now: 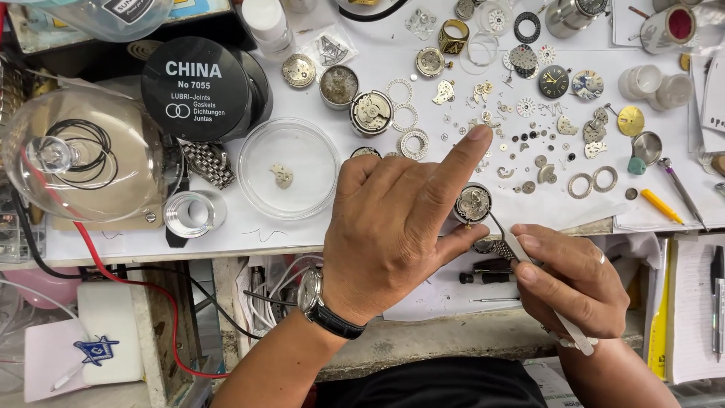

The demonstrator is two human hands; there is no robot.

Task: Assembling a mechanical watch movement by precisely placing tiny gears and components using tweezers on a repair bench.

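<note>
My left hand (pixel 393 227) grips a small round watch movement (pixel 473 202) between thumb and middle finger, with the index finger stretched up over the bench. A wristwatch sits on that wrist. My right hand (pixel 574 283) holds slim metal tweezers (pixel 521 253), whose tips touch the lower right edge of the movement. Part of a metal watch bracelet shows just below the movement, between the two hands.
Several tiny gears, dials, rings and plates (pixel 529 128) lie scattered on white paper. A clear dish (pixel 288 168) holding a small part, a black round tin (pixel 195 88), a glass dome (pixel 79 155), watch movements (pixel 370 112), a yellow tool (pixel 661 205) and small cups (pixel 655 83) surround them.
</note>
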